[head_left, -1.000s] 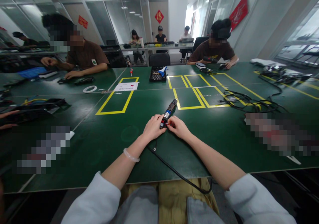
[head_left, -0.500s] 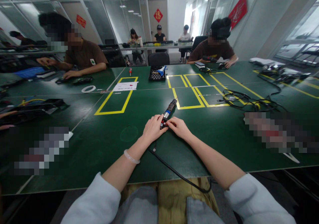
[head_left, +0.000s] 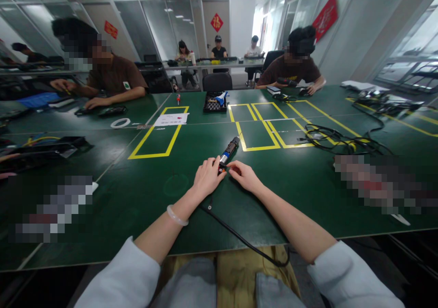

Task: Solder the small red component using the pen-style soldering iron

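Note:
A slim corded power tool (head_left: 228, 150) lies on the green table with its narrow chuck end pointing away from me and slightly right. Its body is black, with a silver and blue section and small red parts near the rear. My left hand (head_left: 207, 175) is wrapped over the tool's rear end and holds it against the table. Close to the same end, my right hand (head_left: 243, 174) has its thumb and fingers pinched together. Whatever small part sits between them is hidden. A thick black cord (head_left: 239, 236) runs from under my left wrist over the table edge.
Yellow tape rectangles (head_left: 259, 150) mark the table. Farther back are a black bit tray (head_left: 211, 105) with a blue item, a paper sheet (head_left: 171, 119) and a white ring (head_left: 120, 123). Coiled cables (head_left: 337, 132) lie right. Two people sit across the table, others beyond.
My right fingertips have drawn slightly back from the tool's rear end. The tool has turned a little, its tip shifting left. My left hand keeps its hold.

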